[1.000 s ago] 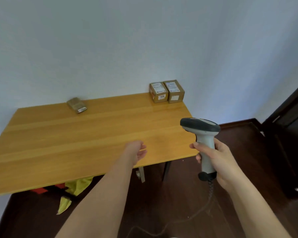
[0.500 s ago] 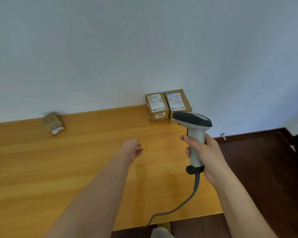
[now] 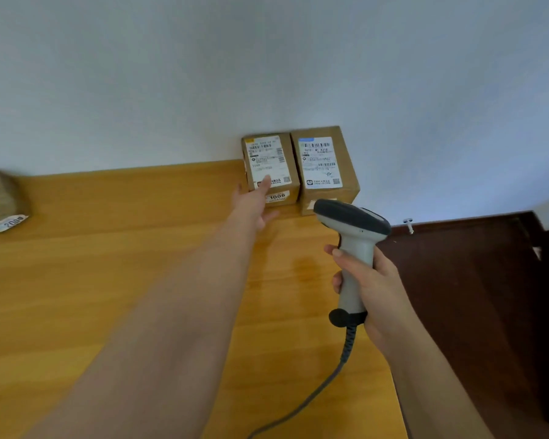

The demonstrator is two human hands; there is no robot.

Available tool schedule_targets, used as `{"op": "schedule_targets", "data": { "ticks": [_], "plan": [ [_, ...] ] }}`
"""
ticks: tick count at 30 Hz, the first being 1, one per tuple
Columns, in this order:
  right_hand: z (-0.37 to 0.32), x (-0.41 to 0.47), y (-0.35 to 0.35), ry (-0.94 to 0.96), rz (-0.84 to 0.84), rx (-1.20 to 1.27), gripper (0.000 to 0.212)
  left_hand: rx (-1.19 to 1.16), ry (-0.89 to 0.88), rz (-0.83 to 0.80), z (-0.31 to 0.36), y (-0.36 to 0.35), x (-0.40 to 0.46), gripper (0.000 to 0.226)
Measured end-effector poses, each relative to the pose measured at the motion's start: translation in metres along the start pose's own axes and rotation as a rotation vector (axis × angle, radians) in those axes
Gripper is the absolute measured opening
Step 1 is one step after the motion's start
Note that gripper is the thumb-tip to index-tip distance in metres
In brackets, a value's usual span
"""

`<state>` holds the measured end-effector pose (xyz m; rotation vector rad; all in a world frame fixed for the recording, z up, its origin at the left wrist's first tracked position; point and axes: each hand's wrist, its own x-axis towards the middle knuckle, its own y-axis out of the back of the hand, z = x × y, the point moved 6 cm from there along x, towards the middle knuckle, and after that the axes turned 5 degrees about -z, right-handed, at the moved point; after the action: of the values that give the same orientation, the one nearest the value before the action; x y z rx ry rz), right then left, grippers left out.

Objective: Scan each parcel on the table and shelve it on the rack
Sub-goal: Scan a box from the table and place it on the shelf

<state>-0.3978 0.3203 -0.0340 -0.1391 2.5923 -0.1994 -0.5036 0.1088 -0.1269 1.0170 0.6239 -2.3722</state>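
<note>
The box marked 1006 (image 3: 271, 167) sits at the far edge of the table (image 3: 108, 264), against the wall, touching a second box (image 3: 325, 166) on its right. Both have their labels facing up. A third parcel (image 3: 0, 201), blurred, lies well apart at the far left.

I judge I am at the start of a pick: reaching for the 1006 box so I can scan it. My left hand (image 3: 254, 204) is stretched out with the fingers straight and spread, one fingertip over the lower part of that box's label; whether it touches the cardboard yet I cannot tell. It holds nothing.

My right hand (image 3: 371, 280) is wrapped round the grip of the scanner (image 3: 352, 245), forefinger near the trigger, the head pointing towards the boxes, just in front of the second one. Its cable (image 3: 311, 397) trails back across the table.

Next I think the left hand must close on the 1006 box and draw it clear of its neighbour, then turn a barcode to the scanner. The rack is not in view.
</note>
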Motion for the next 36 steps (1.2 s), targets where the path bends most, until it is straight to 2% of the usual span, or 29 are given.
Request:
{"op": "schedule_targets", "data": {
  "ticks": [4,7,11,14,16,19,22,26,27,31,36],
  "plan": [
    [0.004,0.014,-0.004,-0.02,-0.014,-0.003,0.019,-0.059,0.006,0.001,-0.01,-0.003,0.016,0.05],
    [0.003,0.018,-0.012,-0.036,-0.027,-0.013,0.014,-0.11,-0.036,0.01,-0.013,0.004,0.016,0.039],
    [-0.003,0.018,-0.032,-0.049,-0.039,-0.039,0.016,-0.162,-0.036,0.011,-0.022,0.033,-0.002,0.044],
    [-0.007,0.015,-0.053,-0.069,-0.062,-0.08,0.018,-0.101,-0.031,0.043,-0.033,0.078,-0.024,0.04],
    [-0.006,0.012,-0.07,-0.086,-0.091,-0.117,0.017,-0.021,-0.026,0.129,-0.043,0.119,-0.042,0.033],
    [-0.002,0.006,-0.102,-0.124,-0.15,-0.157,0.011,0.1,-0.008,0.265,-0.057,0.182,-0.063,0.036],
    [0.002,-0.005,-0.135,-0.162,-0.22,-0.187,0.01,0.119,-0.004,0.319,-0.055,0.219,-0.076,0.036],
    [0.0,-0.022,-0.165,-0.2,-0.322,-0.183,0.014,0.37,-0.036,0.431,-0.037,0.235,-0.083,0.072],
    [-0.001,-0.025,-0.169,-0.202,-0.343,-0.194,0.015,0.415,-0.073,0.41,-0.033,0.234,-0.082,0.074],
    [-0.009,-0.036,-0.178,-0.173,-0.365,-0.263,0.019,0.452,-0.091,0.292,-0.031,0.227,-0.082,0.045],
    [-0.02,-0.043,-0.185,-0.132,-0.347,-0.28,0.017,0.49,-0.089,0.267,-0.032,0.224,-0.083,0.039]
  ]
}}
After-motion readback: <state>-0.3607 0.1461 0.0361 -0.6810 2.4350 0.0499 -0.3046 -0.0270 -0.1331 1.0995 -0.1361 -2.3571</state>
